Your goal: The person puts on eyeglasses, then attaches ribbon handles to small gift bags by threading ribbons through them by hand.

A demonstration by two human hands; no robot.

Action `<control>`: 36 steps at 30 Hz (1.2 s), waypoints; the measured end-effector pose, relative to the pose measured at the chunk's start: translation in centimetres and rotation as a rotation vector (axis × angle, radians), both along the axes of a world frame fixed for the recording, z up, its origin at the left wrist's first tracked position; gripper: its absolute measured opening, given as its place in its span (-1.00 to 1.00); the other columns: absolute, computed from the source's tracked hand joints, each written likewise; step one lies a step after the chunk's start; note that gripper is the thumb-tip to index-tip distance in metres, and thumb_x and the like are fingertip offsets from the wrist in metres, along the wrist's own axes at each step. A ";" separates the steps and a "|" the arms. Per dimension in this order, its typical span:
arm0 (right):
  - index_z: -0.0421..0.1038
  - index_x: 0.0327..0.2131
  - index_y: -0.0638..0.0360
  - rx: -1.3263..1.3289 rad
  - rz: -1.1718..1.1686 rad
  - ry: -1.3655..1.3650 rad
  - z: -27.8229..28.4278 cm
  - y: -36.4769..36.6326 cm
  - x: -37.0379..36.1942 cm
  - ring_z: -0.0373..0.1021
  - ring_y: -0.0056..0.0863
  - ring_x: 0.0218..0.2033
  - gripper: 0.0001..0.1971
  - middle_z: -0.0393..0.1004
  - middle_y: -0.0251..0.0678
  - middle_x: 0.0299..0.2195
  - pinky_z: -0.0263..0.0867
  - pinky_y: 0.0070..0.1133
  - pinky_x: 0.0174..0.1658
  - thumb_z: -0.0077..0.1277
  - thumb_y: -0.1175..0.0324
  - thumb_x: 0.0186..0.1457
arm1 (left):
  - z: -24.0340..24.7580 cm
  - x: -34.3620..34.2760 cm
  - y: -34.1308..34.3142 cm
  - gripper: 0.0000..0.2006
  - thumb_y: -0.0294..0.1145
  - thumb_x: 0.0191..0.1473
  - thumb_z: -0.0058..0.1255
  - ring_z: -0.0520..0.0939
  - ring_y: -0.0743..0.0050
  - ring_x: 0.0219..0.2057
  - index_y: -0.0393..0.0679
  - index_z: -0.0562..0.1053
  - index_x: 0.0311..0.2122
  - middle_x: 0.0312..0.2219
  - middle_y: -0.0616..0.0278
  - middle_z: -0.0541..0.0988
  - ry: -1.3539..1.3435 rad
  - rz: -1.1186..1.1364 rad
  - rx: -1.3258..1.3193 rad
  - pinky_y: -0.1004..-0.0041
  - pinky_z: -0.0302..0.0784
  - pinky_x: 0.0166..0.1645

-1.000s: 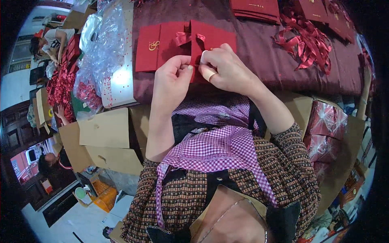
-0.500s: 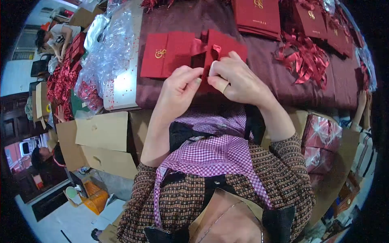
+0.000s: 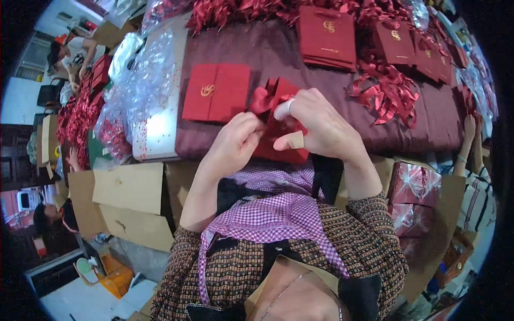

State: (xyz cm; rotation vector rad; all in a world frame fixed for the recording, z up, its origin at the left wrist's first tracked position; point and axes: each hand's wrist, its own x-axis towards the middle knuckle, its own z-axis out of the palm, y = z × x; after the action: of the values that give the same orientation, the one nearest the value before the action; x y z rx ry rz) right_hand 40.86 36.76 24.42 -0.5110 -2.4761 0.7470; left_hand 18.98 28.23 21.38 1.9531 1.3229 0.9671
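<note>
Red ribbon bow (image 3: 266, 98) atop red folder (image 3: 281, 131), folder tilted, long axis toward person; both hands' fingers pinch bow.

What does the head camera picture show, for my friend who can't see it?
A person's left hand and right hand work a red ribbon on a red folded card at the edge of a maroon-covered table, beside another red card and loose ribbons.

Maroon-covered table (image 3: 300, 59), cardboard sheets (image 3: 128, 187), pale floor (image 3: 80, 299)
</note>
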 end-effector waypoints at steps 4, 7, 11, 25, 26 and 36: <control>0.40 -0.14 0.10 0.350 0.108 0.060 0.6 -0.3 -0.8 0.31 -0.25 -0.09 -0.61 0.43 -0.33 -0.22 0.14 -0.28 0.12 0.16 0.17 -0.03 | 0.6 0.4 -1.0 -0.87 -0.62 0.05 -0.09 0.48 -0.04 -0.26 -0.32 0.38 -0.24 -0.34 -0.04 0.43 0.007 -0.039 0.023 0.27 0.41 -0.16; 0.41 -0.27 0.08 0.313 0.157 0.109 -0.2 -0.5 -1.1 0.35 -0.31 -0.16 -0.76 0.40 -0.33 -0.31 0.08 -0.18 0.18 0.13 0.22 -0.01 | 0.9 0.3 -1.7 -0.89 -0.63 0.06 -0.13 0.50 0.02 -0.29 -0.33 0.38 -0.27 -0.36 -0.01 0.43 -0.137 -0.085 -0.158 0.30 0.41 -0.17; 0.42 -0.47 0.08 0.172 0.309 0.154 -1.0 -0.8 -1.1 0.35 -0.36 -0.24 -0.87 0.37 -0.36 -0.47 0.01 -0.14 0.21 0.09 0.28 0.02 | 0.6 0.2 -2.1 -0.93 -0.60 0.07 -0.13 0.49 0.05 -0.34 -0.33 0.37 -0.30 -0.41 -0.01 0.42 -0.138 -0.166 -0.156 0.31 0.41 -0.21; 0.42 -0.49 0.05 -0.055 0.071 0.167 -0.9 1.0 0.5 0.37 -0.29 -0.29 -0.93 0.40 -0.38 -0.52 0.05 -0.26 0.17 0.11 0.40 0.01 | 0.5 -5.3 -0.8 -0.88 -0.47 0.20 -0.11 0.40 0.74 -0.41 -0.22 0.45 -0.20 -0.46 0.37 0.44 -0.177 0.475 -0.134 0.64 0.32 -0.31; 0.43 -0.49 0.05 -0.022 0.015 0.181 -1.0 1.2 0.5 0.37 -0.29 -0.29 -0.93 0.40 -0.38 -0.52 0.05 -0.26 0.16 0.11 0.41 0.01 | 1.2 -4.8 -1.3 -0.87 -0.48 0.20 -0.10 0.41 0.72 -0.40 -0.22 0.45 -0.18 -0.45 0.36 0.44 -0.134 0.507 -0.161 0.63 0.33 -0.30; 0.50 -0.42 0.17 0.130 -0.222 0.014 -3.4 6.4 -0.1 0.45 -0.16 -0.30 -0.91 0.54 -0.24 -0.46 0.21 -0.29 -0.07 0.08 0.38 0.00 | 3.7 -6.2 -10.6 -0.54 -0.17 0.14 0.10 0.61 -0.01 -0.32 -0.50 0.47 -0.13 -0.26 -0.10 0.59 -0.790 -1.095 -0.191 0.16 0.47 -0.27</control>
State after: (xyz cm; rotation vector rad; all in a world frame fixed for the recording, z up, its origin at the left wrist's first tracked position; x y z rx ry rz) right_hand 40.72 43.18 21.04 -0.7149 -2.3852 0.4967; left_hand 12.76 17.68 25.05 1.4997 -0.1359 0.8110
